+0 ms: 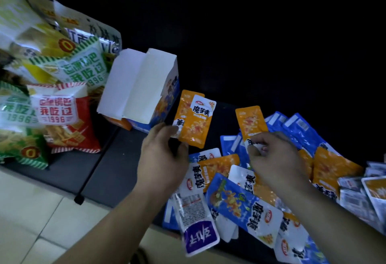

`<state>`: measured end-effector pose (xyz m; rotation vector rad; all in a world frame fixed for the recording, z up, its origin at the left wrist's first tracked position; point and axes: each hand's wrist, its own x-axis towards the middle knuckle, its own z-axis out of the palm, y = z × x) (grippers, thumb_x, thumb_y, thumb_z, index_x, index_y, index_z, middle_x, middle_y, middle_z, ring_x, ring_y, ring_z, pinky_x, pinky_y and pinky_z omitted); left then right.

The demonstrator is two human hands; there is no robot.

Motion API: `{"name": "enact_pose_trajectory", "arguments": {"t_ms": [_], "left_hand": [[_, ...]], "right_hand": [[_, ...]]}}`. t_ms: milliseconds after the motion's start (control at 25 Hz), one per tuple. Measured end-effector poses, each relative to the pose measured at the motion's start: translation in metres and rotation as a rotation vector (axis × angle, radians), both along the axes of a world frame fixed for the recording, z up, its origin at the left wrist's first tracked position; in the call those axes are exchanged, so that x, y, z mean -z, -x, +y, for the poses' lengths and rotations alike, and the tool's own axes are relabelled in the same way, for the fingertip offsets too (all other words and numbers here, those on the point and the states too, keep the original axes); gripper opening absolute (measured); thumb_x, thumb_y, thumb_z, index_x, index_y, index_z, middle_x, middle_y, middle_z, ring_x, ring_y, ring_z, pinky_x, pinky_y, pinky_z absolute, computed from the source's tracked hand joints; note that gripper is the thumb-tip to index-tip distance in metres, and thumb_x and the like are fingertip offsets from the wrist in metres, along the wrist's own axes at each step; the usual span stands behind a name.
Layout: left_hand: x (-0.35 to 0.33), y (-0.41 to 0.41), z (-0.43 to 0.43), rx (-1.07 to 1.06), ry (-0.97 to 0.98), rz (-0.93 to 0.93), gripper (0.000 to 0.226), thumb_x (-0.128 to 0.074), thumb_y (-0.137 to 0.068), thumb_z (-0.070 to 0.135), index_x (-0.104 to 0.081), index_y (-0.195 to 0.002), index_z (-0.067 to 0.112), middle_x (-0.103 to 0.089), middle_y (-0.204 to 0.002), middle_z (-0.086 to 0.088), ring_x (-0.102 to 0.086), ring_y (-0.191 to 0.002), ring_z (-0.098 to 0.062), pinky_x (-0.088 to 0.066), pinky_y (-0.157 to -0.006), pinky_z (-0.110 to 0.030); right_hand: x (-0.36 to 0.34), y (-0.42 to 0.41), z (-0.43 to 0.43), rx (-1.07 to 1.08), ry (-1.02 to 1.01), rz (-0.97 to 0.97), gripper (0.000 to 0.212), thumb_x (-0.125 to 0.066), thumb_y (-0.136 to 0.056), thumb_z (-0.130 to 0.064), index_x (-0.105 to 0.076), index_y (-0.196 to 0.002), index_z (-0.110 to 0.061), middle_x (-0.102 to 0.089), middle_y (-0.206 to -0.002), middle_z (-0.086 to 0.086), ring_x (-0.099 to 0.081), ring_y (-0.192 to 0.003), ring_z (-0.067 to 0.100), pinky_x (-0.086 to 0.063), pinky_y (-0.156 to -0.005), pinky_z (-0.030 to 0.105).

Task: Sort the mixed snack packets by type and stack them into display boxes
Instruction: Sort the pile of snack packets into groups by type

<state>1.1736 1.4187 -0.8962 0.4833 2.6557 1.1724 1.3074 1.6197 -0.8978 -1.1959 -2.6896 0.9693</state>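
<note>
My left hand (163, 157) grips two orange snack packets (193, 120) by their lower ends, lifted just right of an open display box (142, 90) with white flaps and blue-orange sides. My right hand (275, 159) pinches another orange packet (250, 120) by its white end above the pile. A mixed pile of blue packets (242, 201) and orange packets (332, 165) lies on the dark surface under both hands. A white-and-purple packet (196, 224) sticks out over the front edge.
Large green, yellow and red snack bags (58, 109) are heaped at the left behind the box. Silver-backed packets (361, 192) lie at the far right. A pale tiled floor (31, 211) shows below the table's front edge. The background is dark.
</note>
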Motion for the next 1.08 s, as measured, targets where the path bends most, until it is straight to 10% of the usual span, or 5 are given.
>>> {"name": "enact_pose_trajectory", "arguments": {"t_ms": [280,440,640,880,1080], "left_hand": [[0.015,-0.032,0.018,0.277,-0.025,-0.026,0.039,-0.065,-0.099,0.025,-0.06,-0.138,0.029,-0.039,-0.157,0.01,-0.048,-0.137,-0.014,-0.052,-0.099,-0.03],[0.016,-0.032,0.01,0.25,-0.108,-0.04,0.04,-0.065,-0.099,0.022,-0.059,-0.137,0.031,-0.043,-0.153,0.016,-0.051,-0.132,-0.009,-0.043,-0.089,-0.004],[-0.018,-0.014,0.018,0.347,-0.146,0.192,0.069,-0.067,-0.097,0.034,-0.035,-0.158,0.03,-0.035,-0.161,0.011,-0.036,-0.148,-0.01,-0.043,-0.111,-0.031],[-0.017,0.002,0.029,0.205,-0.144,-0.079,0.01,-0.072,-0.094,0.027,-0.072,-0.085,0.023,-0.071,-0.072,0.0,-0.067,-0.062,-0.021,-0.057,-0.054,-0.038],[-0.006,0.013,0.017,-0.066,-0.261,-0.251,0.022,-0.072,-0.095,0.037,-0.063,-0.113,0.029,-0.071,-0.105,0.015,-0.07,-0.094,-0.001,-0.059,-0.083,-0.032]], "right_hand": [[0.018,0.012,0.031,0.121,-0.089,-0.13,0.075,-0.075,-0.09,-0.051,-0.044,-0.152,-0.02,-0.042,-0.152,0.011,-0.036,-0.142,0.036,-0.043,-0.104,0.055],[0.012,0.004,0.035,0.101,0.034,0.092,0.037,-0.07,-0.098,-0.033,-0.058,-0.132,-0.024,-0.052,-0.111,0.006,-0.055,-0.093,0.03,-0.047,-0.08,0.05],[-0.049,0.023,0.032,-0.212,0.116,0.161,0.026,-0.067,-0.099,-0.02,-0.066,-0.087,-0.042,-0.064,-0.084,-0.025,-0.059,-0.068,-0.004,-0.047,-0.06,0.036],[-0.061,0.053,0.007,-0.214,-0.14,0.372,0.03,-0.071,-0.095,-0.026,-0.067,-0.124,-0.032,-0.057,-0.11,-0.012,-0.058,-0.105,0.014,-0.051,-0.085,0.036],[-0.025,0.029,-0.018,-0.373,0.043,-0.181,0.053,-0.073,-0.09,-0.047,-0.055,-0.139,-0.036,-0.053,-0.124,-0.017,-0.052,-0.118,0.014,-0.05,-0.094,0.036]]}}
